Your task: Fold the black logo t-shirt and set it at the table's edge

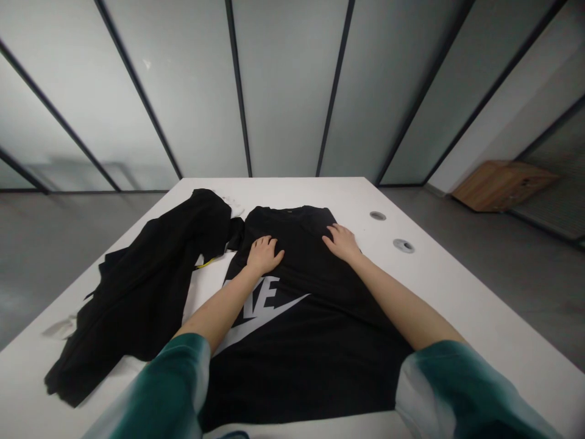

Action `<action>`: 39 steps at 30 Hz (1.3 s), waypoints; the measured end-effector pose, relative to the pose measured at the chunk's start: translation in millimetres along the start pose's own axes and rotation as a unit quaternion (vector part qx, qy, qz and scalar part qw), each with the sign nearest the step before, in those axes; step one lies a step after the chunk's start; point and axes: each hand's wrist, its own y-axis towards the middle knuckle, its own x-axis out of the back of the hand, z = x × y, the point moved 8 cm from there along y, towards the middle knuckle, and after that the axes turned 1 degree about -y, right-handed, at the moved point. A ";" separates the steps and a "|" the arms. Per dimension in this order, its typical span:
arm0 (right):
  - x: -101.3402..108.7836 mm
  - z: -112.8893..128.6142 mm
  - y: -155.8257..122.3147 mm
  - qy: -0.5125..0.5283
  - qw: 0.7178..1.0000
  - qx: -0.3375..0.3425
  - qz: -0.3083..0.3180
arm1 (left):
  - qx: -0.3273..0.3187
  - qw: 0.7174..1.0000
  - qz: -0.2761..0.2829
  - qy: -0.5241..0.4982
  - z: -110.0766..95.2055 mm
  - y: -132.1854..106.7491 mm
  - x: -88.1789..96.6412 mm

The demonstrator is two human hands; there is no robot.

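A black T-shirt (311, 329) with a white printed logo lies spread flat on the white table (457, 292), collar away from me. My left hand (264, 254) rests palm down on its upper chest, fingers stretched out flat. My right hand (342, 242) lies flat on the shirt near the right shoulder, fingers spread. Neither hand holds anything. Both forearms reach out over the shirt from teal sleeves.
A heap of other black garments (150, 286) lies on the table to the left, touching the shirt's left sleeve. Two round cable ports (404, 245) sit in the tabletop at right. Frosted glass wall panels stand behind; a wooden box (500, 183) sits on the floor far right.
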 end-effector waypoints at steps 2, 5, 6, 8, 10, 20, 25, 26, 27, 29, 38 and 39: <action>-2.2 4.5 -15.5 -0.006 0.999 -0.008 0.032 | -0.004 1.000 -0.004 0.002 -1.4 1.4 0.2; -11.2 17.1 -37.8 -0.005 0.996 -0.008 0.085 | -0.012 1.000 -0.009 -0.006 -4.8 7.2 -0.7; -14.9 20.8 -42.9 -0.006 0.995 -0.005 0.102 | -0.014 1.000 -0.010 -0.011 -6.1 9.9 -1.5; -21.9 22.7 -47.8 -0.011 0.991 -0.012 0.136 | -0.016 1.000 -0.011 -0.022 -9.1 16.1 -3.7; -26.1 17.8 -46.3 -0.017 0.987 -0.031 0.157 | -0.017 0.999 -0.010 -0.028 -12.3 22.2 -6.0; -27.2 -3.8 -32.4 0.038 0.992 -0.021 0.115 | 0.024 0.966 0.070 -0.247 28.2 59.2 12.4; 15.0 -39.4 -30.7 0.155 0.982 0.033 -0.106 | 0.170 0.978 -0.059 -0.101 108.4 50.3 52.8; 22.1 -48.7 -34.2 0.168 0.974 0.035 -0.148 | 0.187 0.979 -0.036 -0.079 118.6 46.0 50.0; 26.1 -57.0 -38.2 0.175 0.968 0.032 -0.176 | 0.198 0.978 0.001 -0.064 126.1 41.5 43.6; 25.4 -68.0 -45.3 0.179 0.965 0.019 -0.190 | 0.200 0.977 0.063 -0.042 132.9 32.3 29.9; 1.1 -69.5 -46.0 0.123 0.990 -0.021 -0.064 | 0.241 0.961 0.010 -0.132 150.0 33.1 45.2; 1.5 -69.5 -45.6 0.122 0.990 -0.019 -0.063 | 0.253 0.953 -0.004 -0.166 155.8 36.6 52.3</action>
